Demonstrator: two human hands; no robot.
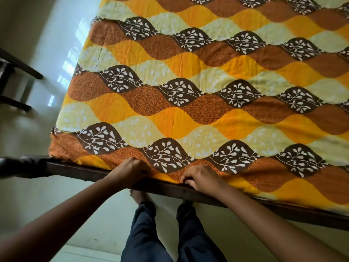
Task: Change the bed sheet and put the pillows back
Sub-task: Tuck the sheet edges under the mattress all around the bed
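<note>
A bed sheet (198, 87) with wavy bands of orange, yellow, pale green and brown leaf prints lies spread over the mattress, filling most of the view. At the near edge, my left hand (128, 172) has its fingers curled on the sheet's border where it meets the dark wooden bed frame (166, 188). My right hand (202, 178) sits a little to the right, its curled fingers pinching the sheet's edge down against the frame. The fingertips of both hands are partly hidden by the fabric. No pillows are in view.
A pale tiled floor (47, 59) runs along the bed's left side. Dark furniture legs (18, 67) stand at the far left. A dark object (20, 165) rests at the frame's near left corner. My legs in dark trousers (156, 233) stand against the frame.
</note>
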